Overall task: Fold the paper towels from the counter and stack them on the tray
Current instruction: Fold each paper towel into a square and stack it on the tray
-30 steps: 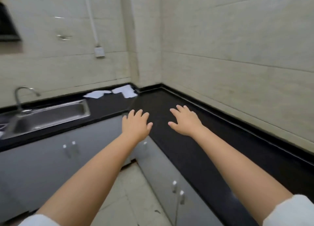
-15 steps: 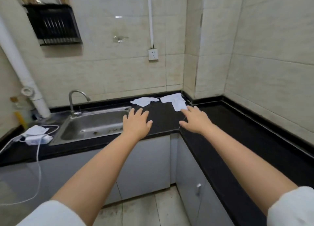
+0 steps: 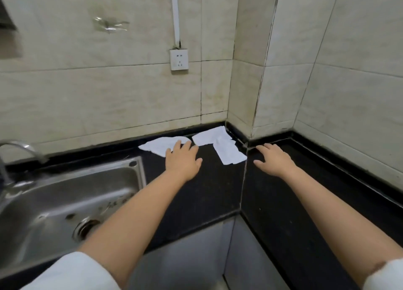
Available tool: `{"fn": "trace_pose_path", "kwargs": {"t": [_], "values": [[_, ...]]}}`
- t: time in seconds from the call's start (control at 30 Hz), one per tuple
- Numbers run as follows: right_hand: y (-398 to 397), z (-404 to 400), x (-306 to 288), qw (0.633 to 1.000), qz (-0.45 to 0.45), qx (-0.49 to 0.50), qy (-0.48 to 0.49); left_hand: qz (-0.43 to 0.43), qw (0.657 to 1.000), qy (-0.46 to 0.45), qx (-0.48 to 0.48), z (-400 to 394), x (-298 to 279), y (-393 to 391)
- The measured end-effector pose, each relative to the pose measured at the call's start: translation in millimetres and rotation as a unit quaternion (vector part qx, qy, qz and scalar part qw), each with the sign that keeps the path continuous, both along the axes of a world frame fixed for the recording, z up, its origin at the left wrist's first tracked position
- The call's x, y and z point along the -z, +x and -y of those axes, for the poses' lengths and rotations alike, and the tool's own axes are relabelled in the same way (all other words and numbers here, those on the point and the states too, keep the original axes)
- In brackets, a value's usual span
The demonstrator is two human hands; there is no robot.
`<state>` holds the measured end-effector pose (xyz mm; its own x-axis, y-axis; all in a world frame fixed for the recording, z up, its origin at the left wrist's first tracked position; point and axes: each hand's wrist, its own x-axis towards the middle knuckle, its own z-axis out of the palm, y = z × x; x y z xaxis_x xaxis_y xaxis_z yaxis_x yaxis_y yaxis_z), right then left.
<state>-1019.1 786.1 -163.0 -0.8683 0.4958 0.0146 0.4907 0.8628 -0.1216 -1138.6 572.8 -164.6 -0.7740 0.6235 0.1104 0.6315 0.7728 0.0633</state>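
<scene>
Left hand: the left hand (image 3: 182,160) reaches out palm down over the black counter (image 3: 209,194), fingers straight and a little spread, holding nothing.
Left fingertips: they overlap the near edge of the left paper towel (image 3: 160,146) (whether they press it or hover just above, I cannot tell).
Right hand: the right hand (image 3: 275,160) is also palm down with fingers straight and spread, thumb out to the side, nothing in its grasp; it is over bare counter, just right of the seam in the corner.
Paper towels: three white sheets lie flat and unfolded at the back of the counter near the wall corner. The left one sits under the left fingertips; the middle paper towel (image 3: 208,136) lies against the back edge; the right paper towel (image 3: 230,154) overlaps it and angles toward the front, between the two hands and apart from the right hand.
Sink: a steel sink (image 3: 65,202) is set in the counter to the left, with a tap (image 3: 15,147) behind it.
Wall: a white socket (image 3: 179,59) sits on the tiles above the towels.
</scene>
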Motion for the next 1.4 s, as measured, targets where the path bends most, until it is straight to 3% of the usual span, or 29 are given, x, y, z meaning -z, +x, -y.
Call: {"fn": "trace_pose_path", "kwargs": {"t": [0.37,0.7,0.9,1.07,1.17,1.4], "values": [[-129.1,-98.5,86.3,0.988,0.090,0.096,-0.085,0.103,0.983,-0.070,0.135,-154.4,94.9,-146.7],[-225.7,-180.4,175.3,0.986,0.081,0.018,-0.145,0.148,0.970,-0.106,0.163,-262.1,183.5,-199.3],[-241.3,-195.2,215.0,0.984,0.071,-0.030,-0.163,0.165,0.971,-0.029,0.172,-275.0,219.0,-215.5],[-254.1,-191.2,222.3,0.988,0.064,-0.023,-0.142,0.212,0.958,0.042,0.190,-278.9,216.0,-230.2],[-262.5,-186.6,219.2,0.991,-0.072,0.017,-0.113,0.190,0.956,0.116,0.192,-269.6,196.5,-246.9],[-240.7,-227.4,143.3,0.970,-0.184,0.144,-0.062,0.132,0.953,0.228,0.151,-263.9,114.6,-285.0]]}}
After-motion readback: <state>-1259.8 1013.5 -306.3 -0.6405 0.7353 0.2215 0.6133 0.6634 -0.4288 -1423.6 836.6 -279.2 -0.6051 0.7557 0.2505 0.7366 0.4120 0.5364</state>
